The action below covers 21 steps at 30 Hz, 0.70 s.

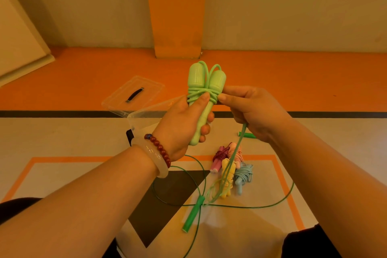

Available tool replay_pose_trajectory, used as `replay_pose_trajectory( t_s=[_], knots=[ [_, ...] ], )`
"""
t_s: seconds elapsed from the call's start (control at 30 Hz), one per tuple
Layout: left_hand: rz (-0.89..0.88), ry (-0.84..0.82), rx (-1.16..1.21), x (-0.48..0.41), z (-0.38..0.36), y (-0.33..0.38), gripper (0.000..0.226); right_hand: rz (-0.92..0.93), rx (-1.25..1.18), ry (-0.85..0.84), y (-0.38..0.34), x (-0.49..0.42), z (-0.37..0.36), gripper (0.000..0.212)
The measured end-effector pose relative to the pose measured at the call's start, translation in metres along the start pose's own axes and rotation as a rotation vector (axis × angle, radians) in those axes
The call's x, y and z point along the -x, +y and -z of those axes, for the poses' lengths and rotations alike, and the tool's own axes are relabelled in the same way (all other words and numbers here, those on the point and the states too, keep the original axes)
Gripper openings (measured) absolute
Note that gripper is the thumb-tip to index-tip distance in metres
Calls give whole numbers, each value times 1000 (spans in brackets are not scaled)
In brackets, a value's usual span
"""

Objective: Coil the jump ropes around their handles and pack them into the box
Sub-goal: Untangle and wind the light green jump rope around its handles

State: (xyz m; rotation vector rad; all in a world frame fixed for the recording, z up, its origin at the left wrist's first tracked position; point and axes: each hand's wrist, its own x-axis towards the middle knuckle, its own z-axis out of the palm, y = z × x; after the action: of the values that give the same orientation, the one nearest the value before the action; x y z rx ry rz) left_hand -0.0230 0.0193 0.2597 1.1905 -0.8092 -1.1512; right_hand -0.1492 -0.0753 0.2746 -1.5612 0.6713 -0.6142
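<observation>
Mid-coil, the left hand (180,125) is clamping the pale green handles (206,79) while the right hand (253,111), its grip pinching the cord (240,140), is probably needing another taut wrap.

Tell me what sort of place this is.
Probably an indoor gym or play room: the floor has orange bands and black lines, an orange pillar stands at the plain wall, and coiled jump ropes lie on it near a clear box.

Left hand (184,125) and right hand (253,111) raised, fingers (206,129) curled gripping.
</observation>
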Motion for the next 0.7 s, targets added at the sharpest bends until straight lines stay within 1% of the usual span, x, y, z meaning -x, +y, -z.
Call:
replay_pose_trajectory(
  t_s=[0.07,0.13,0.27,0.33,0.4,0.43,0.5,0.63,0.7],
  knots=[
    [1,32,-24,-1,-1,-1,31,17,11,3,0,0,0,22],
    [9,42,-22,-1,-2,-1,35,20,24,6,0,1,1,22],
    [12,7,-2,-2,-1,1,26,27,15,6,-1,2,4,23],
    [67,-46,91,-1,0,5,25,22,9,6,-1,1,4,23],
    [121,-84,201,0,1,8,34,7,-12,6,-1,1,5,23],
    [121,-83,219,0,1,8,37,-1,-22,4,-1,0,6,24],
    [81,-52,198,0,0,6,38,-10,-36,2,-1,-1,6,26],
    [-49,13,87,1,-2,-2,29,-3,-60,11,1,-3,7,26],
    [-74,38,43,2,-1,-2,29,2,-61,3,2,-2,7,28]
  ],
)
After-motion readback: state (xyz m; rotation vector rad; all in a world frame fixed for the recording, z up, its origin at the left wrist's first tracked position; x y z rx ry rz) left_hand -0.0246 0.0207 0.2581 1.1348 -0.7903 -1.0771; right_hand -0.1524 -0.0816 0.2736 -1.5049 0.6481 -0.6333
